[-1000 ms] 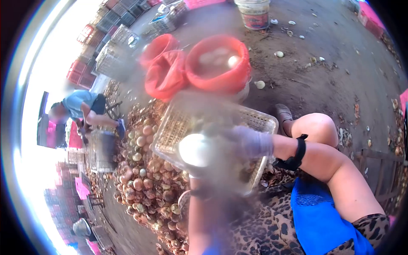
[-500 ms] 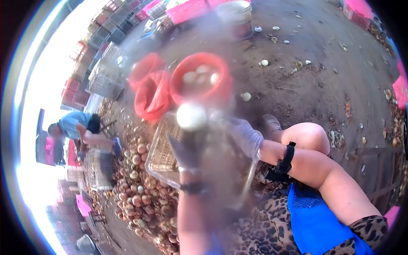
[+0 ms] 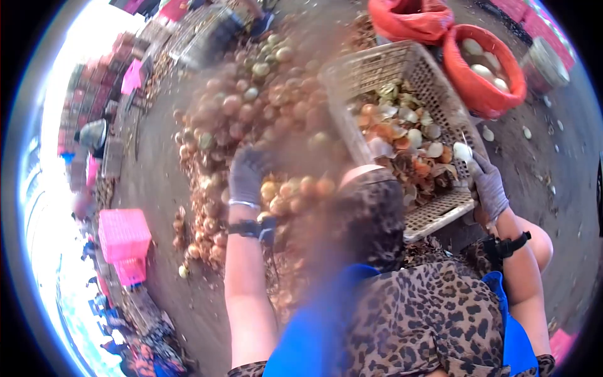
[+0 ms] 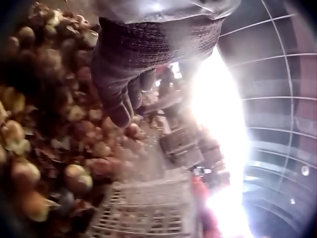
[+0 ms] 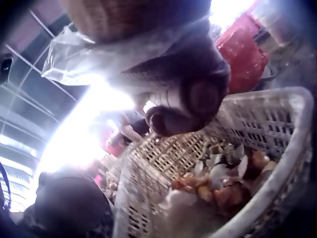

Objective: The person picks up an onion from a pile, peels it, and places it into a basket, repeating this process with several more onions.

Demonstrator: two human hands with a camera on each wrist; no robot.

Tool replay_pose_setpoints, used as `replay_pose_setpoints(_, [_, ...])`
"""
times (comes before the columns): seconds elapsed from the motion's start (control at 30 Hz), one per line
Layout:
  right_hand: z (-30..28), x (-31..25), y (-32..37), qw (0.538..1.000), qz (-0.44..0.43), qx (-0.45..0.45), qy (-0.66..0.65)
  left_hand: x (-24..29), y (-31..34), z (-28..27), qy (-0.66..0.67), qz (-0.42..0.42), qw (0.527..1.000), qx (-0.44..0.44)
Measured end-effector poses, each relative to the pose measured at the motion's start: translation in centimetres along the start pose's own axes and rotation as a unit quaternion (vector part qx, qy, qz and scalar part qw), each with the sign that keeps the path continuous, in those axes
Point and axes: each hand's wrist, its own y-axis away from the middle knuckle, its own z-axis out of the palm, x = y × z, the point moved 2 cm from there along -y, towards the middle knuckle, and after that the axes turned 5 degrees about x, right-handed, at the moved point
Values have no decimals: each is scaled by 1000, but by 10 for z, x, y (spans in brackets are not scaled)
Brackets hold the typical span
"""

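Note:
My gloved left hand [image 3: 249, 173] is over the left part of a heap of unpeeled onions [image 3: 251, 113]. In the left wrist view its fingers [image 4: 119, 115] bend loosely downward, with nothing seen between them. At the right rim of the plastic crate [image 3: 377, 163], my gloved right hand [image 3: 490, 188] has curled fingers around a small white object [image 3: 463, 151]. A thin bright sliver rises from it; I cannot tell its kind. Inside the crate lie onion skins [image 3: 418, 166] and pale pieces. The right wrist view shows the curled fingers [image 5: 166, 121] above the crate.
Behind the crate stands a red mesh bag [image 3: 515, 94] with peeled white onions inside, beside a second red bag [image 3: 411, 22]. A pale bucket [image 3: 545, 66] is at the far right. Pink crates [image 3: 124, 235] stand at the left. A covered knee [image 3: 370, 220] rises between heap and crate.
The head view has swung left. My left hand, earlier at the crate with a bright white onion by it, is now over the heap without it. My right hand has moved to the crate's right rim.

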Motion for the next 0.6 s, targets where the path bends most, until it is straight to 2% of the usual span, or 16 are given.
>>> replay_pose_setpoints(0.07, [25, 6, 1, 996, 9, 5, 93, -59, -27, -84, 4, -73, 996, 45])
replay_pose_setpoints(0.13, [38, 0, 9, 991, 64, -21, 112, -92, -7, -79, -128, -128, 974, 136])
replay_pose_setpoints(0.17, [41, -5, 12, 990, 75, -33, 111, -115, -7, -77, -149, -74, 979, 120])
replay_pose_setpoints(0.2, [43, -7, 13, 989, 87, -42, 109, -164, -39, -108, -285, -39, 957, 45])
replay_pose_setpoints(0.23, [43, -6, 11, 988, 51, -44, 138, -212, -71, -139, -410, 14, 912, -19])
replay_pose_setpoints(0.3, [41, -7, 13, 986, 43, -46, 153, -220, -54, -83, -520, -56, 852, -5])
replay_pose_setpoints(0.33, [40, -10, 16, 985, 37, -46, 160, -202, -33, -52, -585, -9, 810, -45])
replay_pose_setpoints(0.37, [42, -16, 23, 986, 41, -44, 153, -204, -39, -46, -630, 18, 774, -52])
replay_pose_setpoints(0.4, [41, -23, 29, 983, 64, -39, 166, -208, -44, -42, -674, 45, 735, -55])
replay_pose_setpoints(0.47, [43, -32, 40, 975, 107, -43, 190, -242, -86, -72, -735, 47, 676, 16])
replay_pose_setpoints(0.5, [45, -32, 44, 978, 117, -49, 168, -234, -84, -73, -623, -10, 780, 51])
replay_pose_setpoints(0.53, [43, -30, 48, 979, 129, -56, 144, -225, -83, -75, -495, -57, 861, 100])
replay_pose_setpoints(0.57, [41, -31, 49, 981, 141, -59, 120, -197, -66, -60, -278, -179, 940, 86])
replay_pose_setpoints(0.6, [45, -40, 49, 981, 116, -86, 130, -174, -55, -44, -142, -211, 966, 52])
